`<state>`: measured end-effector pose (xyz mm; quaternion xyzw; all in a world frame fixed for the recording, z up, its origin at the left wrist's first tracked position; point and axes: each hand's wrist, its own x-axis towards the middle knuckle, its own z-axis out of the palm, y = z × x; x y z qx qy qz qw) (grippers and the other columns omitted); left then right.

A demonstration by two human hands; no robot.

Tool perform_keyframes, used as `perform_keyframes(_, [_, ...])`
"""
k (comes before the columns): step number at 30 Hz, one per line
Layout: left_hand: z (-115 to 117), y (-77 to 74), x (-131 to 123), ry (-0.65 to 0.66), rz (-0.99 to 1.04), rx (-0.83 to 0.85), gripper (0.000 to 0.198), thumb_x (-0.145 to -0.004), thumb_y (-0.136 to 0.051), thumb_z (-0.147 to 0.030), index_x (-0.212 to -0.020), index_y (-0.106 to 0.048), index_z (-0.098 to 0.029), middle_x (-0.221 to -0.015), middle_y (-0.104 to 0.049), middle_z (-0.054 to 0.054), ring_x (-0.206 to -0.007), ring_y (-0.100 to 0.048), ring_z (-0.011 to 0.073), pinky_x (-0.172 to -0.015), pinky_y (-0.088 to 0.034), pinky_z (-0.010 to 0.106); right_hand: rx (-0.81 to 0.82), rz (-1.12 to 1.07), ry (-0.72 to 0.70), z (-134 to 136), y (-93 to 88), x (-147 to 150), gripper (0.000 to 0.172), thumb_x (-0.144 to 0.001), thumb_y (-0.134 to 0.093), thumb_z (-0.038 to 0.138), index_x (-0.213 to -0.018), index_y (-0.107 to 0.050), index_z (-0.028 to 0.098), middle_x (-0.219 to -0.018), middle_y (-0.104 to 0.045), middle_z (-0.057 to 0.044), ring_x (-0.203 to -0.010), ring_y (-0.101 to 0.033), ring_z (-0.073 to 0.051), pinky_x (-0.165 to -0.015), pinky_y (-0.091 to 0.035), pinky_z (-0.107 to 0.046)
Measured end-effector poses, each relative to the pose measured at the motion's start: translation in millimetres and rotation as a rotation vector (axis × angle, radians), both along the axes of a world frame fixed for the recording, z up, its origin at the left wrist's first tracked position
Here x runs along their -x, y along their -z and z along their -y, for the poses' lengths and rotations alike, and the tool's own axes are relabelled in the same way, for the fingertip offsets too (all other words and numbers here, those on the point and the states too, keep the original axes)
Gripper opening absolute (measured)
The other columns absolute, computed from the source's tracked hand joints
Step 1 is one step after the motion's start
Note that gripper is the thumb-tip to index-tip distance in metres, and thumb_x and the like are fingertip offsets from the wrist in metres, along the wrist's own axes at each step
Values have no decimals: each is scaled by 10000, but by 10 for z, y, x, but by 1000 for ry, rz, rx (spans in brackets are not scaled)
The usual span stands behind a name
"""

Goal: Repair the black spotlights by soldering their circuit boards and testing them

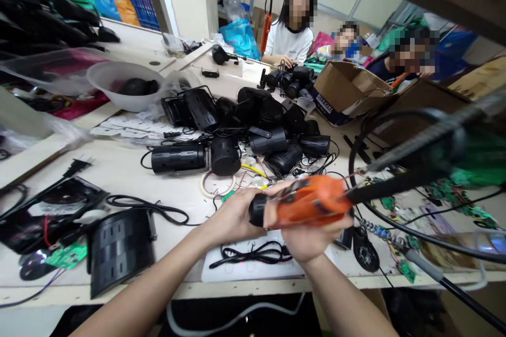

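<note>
An orange electric screwdriver (pixel 312 201) with a black nose lies sideways over the front of the workbench. My right hand (pixel 306 234) is wrapped round its orange body from below. My left hand (pixel 233 216) is closed at its black tip, fingers pinched there; what they hold is hidden. A black cable (pixel 399 181) runs from the tool's rear up to the right. Under the hands lies a white power strip (pixel 245 268) with a black cord on it.
Several black cylindrical lamp housings (pixel 179 158) with wires are piled mid-table. A black louvred part (pixel 118 247) and green circuit boards (pixel 65 255) lie front left, a white bowl (pixel 126 84) far left. An open cardboard box (pixel 348 92) stands behind. Three people sit at the far end.
</note>
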<state>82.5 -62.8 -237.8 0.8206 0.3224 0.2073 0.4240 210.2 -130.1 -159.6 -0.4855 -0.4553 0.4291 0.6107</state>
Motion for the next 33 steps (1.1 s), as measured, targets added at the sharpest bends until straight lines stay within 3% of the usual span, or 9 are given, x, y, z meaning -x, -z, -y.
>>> perform_keyframes(3, [-4, 41, 25, -27, -46, 6, 666, -598, -822, -314, -1201, -568, -195, -1205, -636, 98, -1122, -606, 310, -970, -487, 423, -162, -144, 83, -107, -140, -333, 887, -654, -233, 987, -843, -671, 240, -468, -546, -3, -370, -473, -197, -398, -417, -337])
perform_keyframes(6, [-6, 34, 22, -51, -85, 28, 774, -612, -833, -335, -1297, -501, -189, -1299, -597, 127, -1193, -573, 324, -1022, -456, 456, -305, -15, 381, -273, -61, -783, 854, -689, -283, 958, -799, -661, 199, -448, -533, 5, -362, -478, -172, -394, -394, -295])
perform_keyframes(11, [-1, 21, -55, -119, -143, 8, 739, -643, -810, -407, -1280, -503, -192, -1225, -645, 115, -1130, -618, 334, -961, -494, 448, -158, 171, 627, -392, 198, -1420, 781, -807, -313, 845, -986, -656, 167, -578, -594, -10, -532, -595, -196, -529, -451, -310])
perform_keyframes(14, [8, 34, -82, -114, -168, -26, 751, -654, -802, -422, -1296, -488, -191, -1272, -621, 124, -1175, -593, 344, -990, -477, 462, -76, 288, 746, -176, 212, -1561, 736, -854, -361, 774, -1164, -621, 159, -874, -666, -81, -782, -650, -222, -659, -501, -341])
perform_keyframes(17, [18, 56, -81, -85, -168, -49, 751, -675, -794, -417, -1314, -472, -191, -1312, -594, 128, -1216, -563, 349, -1019, -458, 475, -35, 493, 889, 268, 245, -1414, 603, -770, -740, 513, -1276, -582, 224, -1143, -601, -97, -947, -600, -225, -797, -485, -355])
perform_keyframes(18, [23, 67, -77, -79, -168, -57, 749, -682, -791, -411, -1320, -465, -191, -1317, -588, 128, -1224, -556, 348, -1026, -452, 476, -44, 554, 873, 435, 288, -1308, 496, -786, -754, 423, -1230, -613, 253, -1102, -613, -76, -894, -592, -216, -793, -482, -358])
perform_keyframes(20, [33, 96, -71, -71, -160, -76, 742, -694, -786, -393, -1327, -454, -191, -1321, -580, 127, -1232, -547, 341, -1036, -445, 474, -46, 732, 499, 736, 425, -1057, 181, -911, -606, 299, -1058, -704, 264, -965, -668, -64, -879, -625, -229, -758, -507, -365])
perform_keyframes(23, [46, 153, -66, -79, -138, -104, 732, -693, -789, -384, -1317, -456, -196, -1305, -586, 122, -1223, -551, 337, -1031, -447, 482, -24, 769, 191, 986, 689, -725, 204, -888, -603, 204, -1051, -723, 233, -894, -680, -68, -803, -657, -222, -686, -546, -337])
perform_keyframes(33, [92, 199, -26, -99, -37, -56, 723, -697, -807, -387, -1306, -460, -209, -1306, -589, 125, -1225, -556, 327, -1047, -441, 495, -50, 691, 90, 877, 988, -586, 184, -861, -561, 138, -959, -707, 192, -826, -605, -56, -706, -596, -178, -588, -507, -289])
